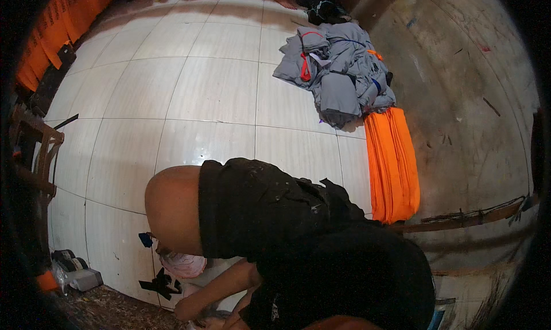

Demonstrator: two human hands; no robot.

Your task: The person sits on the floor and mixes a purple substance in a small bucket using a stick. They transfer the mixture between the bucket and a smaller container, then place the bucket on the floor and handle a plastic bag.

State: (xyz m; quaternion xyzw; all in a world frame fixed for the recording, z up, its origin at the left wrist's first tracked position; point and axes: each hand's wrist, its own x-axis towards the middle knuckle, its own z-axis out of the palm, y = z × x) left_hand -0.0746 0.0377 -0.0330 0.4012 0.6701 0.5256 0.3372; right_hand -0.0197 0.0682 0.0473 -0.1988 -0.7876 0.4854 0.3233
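My bent bare knee [171,208] and black shorts [258,209] fill the lower middle of the view. Below them a forearm [221,287] reaches down-left, and my left hand [185,310] sits low over the white tiled floor [189,89]; its fingers look curled, but what they hold is hidden. My right hand [221,323] is mostly cut off by the lower edge. Nearest to the hands are a pink cloth lump [183,265], black fabric scraps [158,284] and a small blue piece [145,239].
A heap of grey garments with orange trim [338,72] lies on the tiles at the upper right, beside a stack of orange cloth [392,163] along a stained concrete wall [459,100]. More orange fabric [54,31] hangs at the upper left. A wooden frame [37,152] stands at the left.
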